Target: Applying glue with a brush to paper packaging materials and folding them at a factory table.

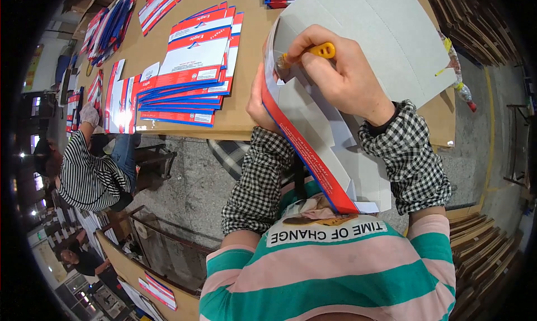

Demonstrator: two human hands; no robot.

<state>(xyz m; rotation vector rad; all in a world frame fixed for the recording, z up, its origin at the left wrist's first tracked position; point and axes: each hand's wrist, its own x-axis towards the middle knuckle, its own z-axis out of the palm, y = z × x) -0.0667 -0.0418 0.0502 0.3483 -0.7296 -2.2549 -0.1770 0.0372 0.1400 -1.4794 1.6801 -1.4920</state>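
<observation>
A printed carton [313,159], red, white and blue outside and plain grey-white inside, is tilted up between my arms. Its large grey panel [386,36] spreads over the table to the right. My left hand [258,103] grips the carton's left side from outside, its fingers partly hidden behind the wall. Closed around a yellow-handled brush [323,50], my right hand [349,75] is inside the carton near the far left corner. The brush's tip, by the inner wall, is partly hidden.
Flat printed cartons [196,52] lie stacked on the brown table [238,117] to the left. A co-worker in a striped top [92,170] works at its left end. Cardboard sheets [475,19] are piled at the right. A taped bundle [461,80] hangs by the table's right edge.
</observation>
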